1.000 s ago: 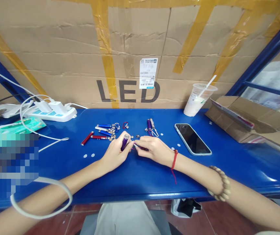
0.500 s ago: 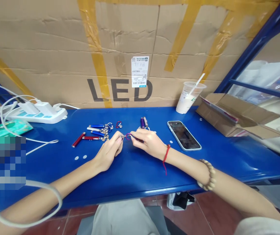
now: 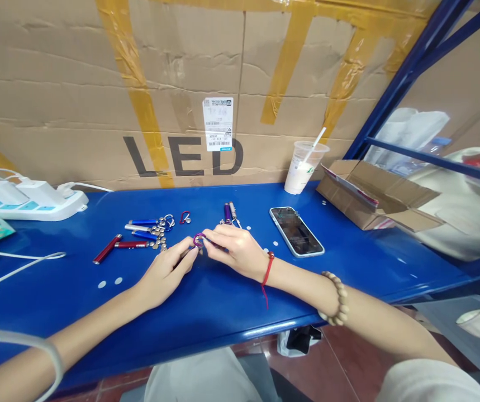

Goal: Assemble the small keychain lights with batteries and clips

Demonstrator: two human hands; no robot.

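Between my two hands is a purple carabiner [image 3: 198, 239], its curved end showing. My right hand [image 3: 240, 251] is closed in a pinch on it. My left hand [image 3: 166, 273] pinches at the carabiner's left side, with a small metallic bit partly visible under the fingertips; I cannot make out what it is. Left of the hands lie blue metal tubes [image 3: 144, 222] and red metal tubes [image 3: 131, 244], with small coin-like discs and a blue carabiner [image 3: 168, 223]. A red carabiner [image 3: 185, 216] rests just behind. Beyond my right hand are a purple tube [image 3: 227, 213] and a silver one.
A phone [image 3: 297, 231] lies to the right, near a drink cup [image 3: 304, 167] and an open cardboard box [image 3: 361, 195]. A power strip [image 3: 34, 204] with cables stands at the left. Small white discs [image 3: 118, 281] dot the blue table. A large carton [image 3: 189, 67] forms the back.
The view has turned to the right. My hands have come closer together, and the purple carabiner now meets my left fingertips.
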